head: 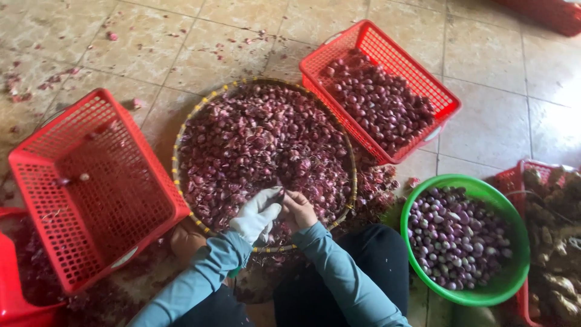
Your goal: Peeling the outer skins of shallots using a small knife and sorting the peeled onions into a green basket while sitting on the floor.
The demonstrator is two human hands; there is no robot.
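A wide round woven bamboo tray [181, 158] is lying on the tiled floor [496, 121], heaped with purple shallot skins [254, 139], and both hands are meeting over its near edge. To its left a big red plastic basket [36, 175] is tilting on its side, holding only 1 or 2 stray bits. Beyond the tray on the right, another red basket [387, 54] is sitting filled with unpeeled shallots [378, 103]. Near the person's right knee a green plastic bowl [502, 290] is holding peeled shallots [457, 239], pale violet and glossy. At the far right edge a further red crate [514, 181] is showing knobbly brown roots [560, 236]. The left hand [257, 215], wearing a white glove, is curling closed against the bare right hand [298, 211], whose fingers are also folding shut; the 2 are pinching a single small shallot [283, 195] between them, just above the skin heap, though it is mostly hidden.
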